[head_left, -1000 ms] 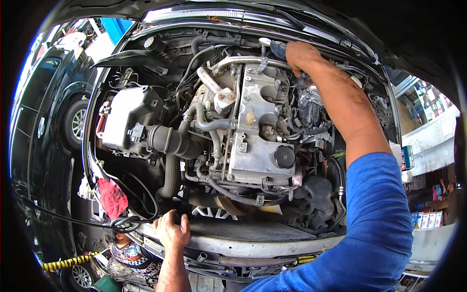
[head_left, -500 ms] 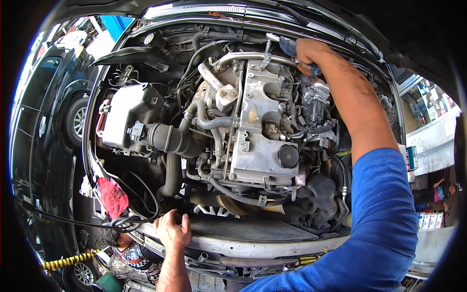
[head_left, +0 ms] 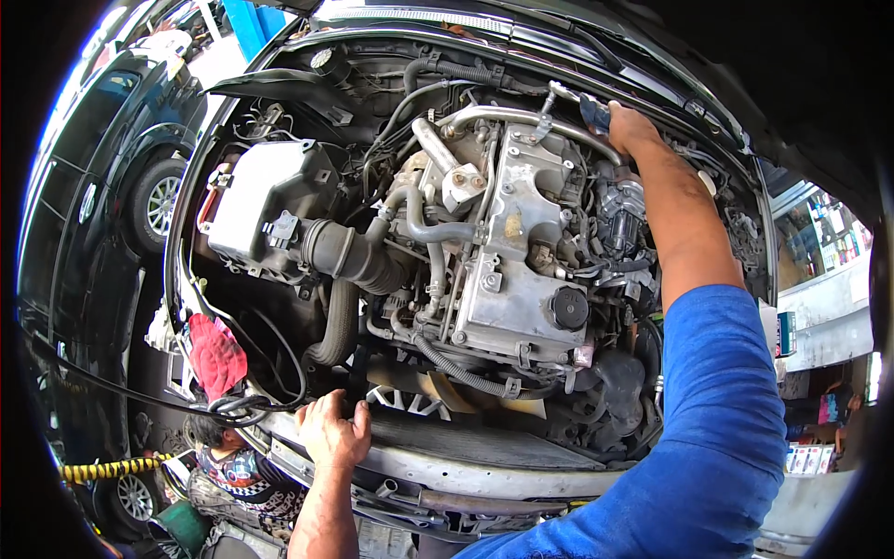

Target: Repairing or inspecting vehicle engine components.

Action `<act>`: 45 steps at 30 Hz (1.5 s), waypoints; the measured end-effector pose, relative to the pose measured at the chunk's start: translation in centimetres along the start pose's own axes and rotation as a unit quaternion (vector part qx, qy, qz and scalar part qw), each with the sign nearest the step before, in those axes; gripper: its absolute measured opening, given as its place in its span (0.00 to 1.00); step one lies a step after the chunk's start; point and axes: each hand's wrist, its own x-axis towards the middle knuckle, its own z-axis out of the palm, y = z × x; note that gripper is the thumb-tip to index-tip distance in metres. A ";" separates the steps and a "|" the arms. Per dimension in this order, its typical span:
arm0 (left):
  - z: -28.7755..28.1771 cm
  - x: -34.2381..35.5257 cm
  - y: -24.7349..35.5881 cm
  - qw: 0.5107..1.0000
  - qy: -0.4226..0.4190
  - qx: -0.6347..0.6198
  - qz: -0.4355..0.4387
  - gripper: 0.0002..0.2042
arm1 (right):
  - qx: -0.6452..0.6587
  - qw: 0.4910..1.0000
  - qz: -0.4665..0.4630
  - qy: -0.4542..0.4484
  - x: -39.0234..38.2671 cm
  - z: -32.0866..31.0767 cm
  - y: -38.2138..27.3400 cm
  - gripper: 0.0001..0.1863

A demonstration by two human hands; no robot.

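Observation:
An engine with a grey metal valve cover (head_left: pixel 512 233) lies before me under a raised hood. At its far right end, my right hand (head_left: pixel 633 129) is closed around a bunched blue-grey cloth (head_left: pixel 596 116), reaching in by a curved metal pipe (head_left: pixel 494 112). Just left of the cloth stands an upright metal bracket (head_left: pixel 547 119). My left hand (head_left: pixel 333 429) rests on the pale front crossmember (head_left: pixel 447 469) beside the radiator (head_left: pixel 466 438), its thumb apart from the bent fingers. The fingertips of my right hand are hidden.
A white-topped air filter box (head_left: pixel 265 191) with a ribbed black intake hose (head_left: pixel 354 256) sits at left. A red cloth (head_left: pixel 216 356) and black cable loops (head_left: pixel 270 401) lie at the front left corner. Another person (head_left: pixel 237 466) is low at lower left, near a dark vehicle (head_left: pixel 88 214).
My view has shifted, so the engine appears farther right and slightly lower. My right hand stays near the metal bracket with the cloth, showing less of it underneath. My left hand stays on the crossmember.

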 end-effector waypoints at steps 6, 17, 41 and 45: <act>-0.2 0.0 -0.4 1.000 0.012 -0.026 0.009 0.19 | -0.085 0.995 -0.007 -0.044 -1.8 -3.6 -2.2 0.30; -0.1 0.5 -0.1 0.999 0.030 -0.023 0.033 0.19 | -0.054 0.994 -0.026 -0.091 0.7 -1.8 -0.8 0.26; -0.1 0.4 -0.2 0.999 0.019 -0.019 0.028 0.19 | -0.028 0.997 -0.032 -0.065 1.7 -0.8 0.4 0.29; 0.1 0.4 -0.3 0.999 0.034 -0.006 0.033 0.18 | -0.042 0.999 -0.020 -0.008 4.3 1.8 0.9 0.26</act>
